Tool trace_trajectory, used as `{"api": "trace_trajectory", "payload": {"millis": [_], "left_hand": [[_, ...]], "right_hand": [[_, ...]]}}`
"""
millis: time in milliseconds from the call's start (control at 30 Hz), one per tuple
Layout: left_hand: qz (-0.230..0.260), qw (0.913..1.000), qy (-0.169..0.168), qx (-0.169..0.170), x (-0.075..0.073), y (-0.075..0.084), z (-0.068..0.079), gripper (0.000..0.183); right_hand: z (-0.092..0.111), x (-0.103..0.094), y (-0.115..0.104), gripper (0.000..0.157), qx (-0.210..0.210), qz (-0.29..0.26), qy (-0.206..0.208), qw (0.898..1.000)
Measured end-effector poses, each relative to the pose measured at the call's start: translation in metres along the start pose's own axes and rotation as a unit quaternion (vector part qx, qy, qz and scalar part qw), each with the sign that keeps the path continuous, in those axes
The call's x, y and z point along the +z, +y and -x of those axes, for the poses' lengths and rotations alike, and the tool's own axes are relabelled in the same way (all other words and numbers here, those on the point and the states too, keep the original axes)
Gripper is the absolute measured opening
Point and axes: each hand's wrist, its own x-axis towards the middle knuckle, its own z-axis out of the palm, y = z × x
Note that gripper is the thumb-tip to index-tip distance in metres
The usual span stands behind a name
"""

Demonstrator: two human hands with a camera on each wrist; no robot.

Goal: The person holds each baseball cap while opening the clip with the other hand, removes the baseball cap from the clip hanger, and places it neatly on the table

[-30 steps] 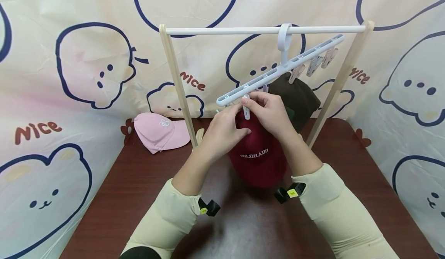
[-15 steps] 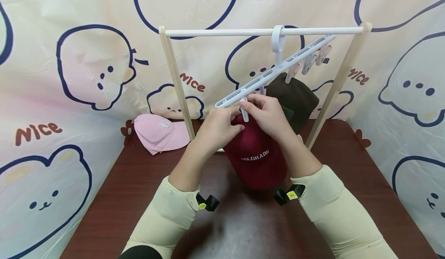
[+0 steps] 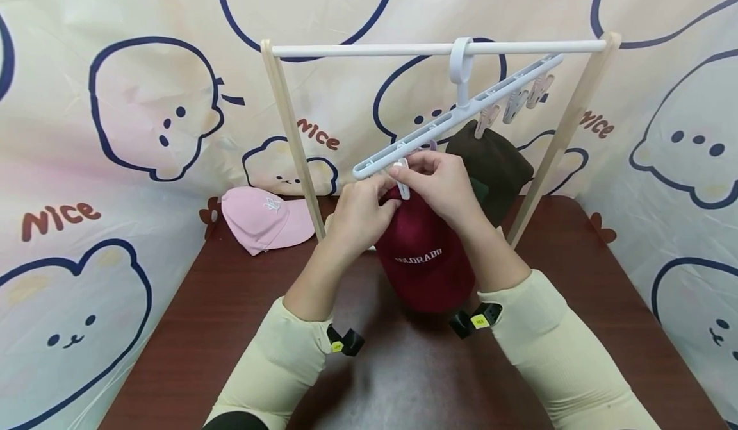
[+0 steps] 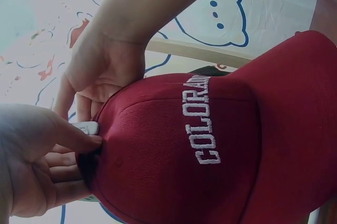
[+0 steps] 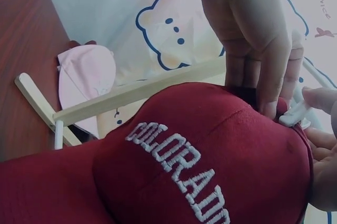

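Note:
A dark red baseball cap (image 3: 423, 250) with white COLORADO lettering hangs brim down below the low left end of a tilted pale hanger (image 3: 455, 119). My left hand (image 3: 360, 215) pinches the cap's upper edge, thumb on the outside and fingers behind, as the right wrist view shows. My right hand (image 3: 444, 183) pinches a whitish clip (image 3: 403, 183) on the hanger. In the left wrist view the clip (image 4: 88, 127) sits at the cap's edge, close by the left thumb. How far its jaws grip the fabric is hidden.
The hanger hooks over the white bar (image 3: 369, 50) of a wooden rack (image 3: 291, 135). A dark brown cap (image 3: 490, 167) hangs behind the red one, near a pinkish clip (image 3: 487, 121). More clips hang at the high right end. A pink cap (image 3: 268, 220) lies on the table (image 3: 230, 327).
The hanger has shifted slightly left along the bar, and the clip has moved left with the right hand. Both hands keep their pinch on cap and clip.

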Motion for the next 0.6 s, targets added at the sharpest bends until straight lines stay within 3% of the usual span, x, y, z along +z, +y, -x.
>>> {"api": "trace_trajectory", "payload": {"millis": [333, 600], "left_hand": [[0.016, 0.9998, 0.013, 0.006, 0.0006, -0.0025, -0.0008, 0.021], [0.024, 0.9996, 0.016, 0.005, 0.0004, -0.0026, -0.0002, 0.016]], "right_hand": [[-0.0036, 0.0058, 0.0028, 0.026, -0.034, -0.034, 0.023, 0.999], [-0.0045, 0.0079, 0.0026, 0.026, -0.036, -0.024, 0.033, 0.999]]}}
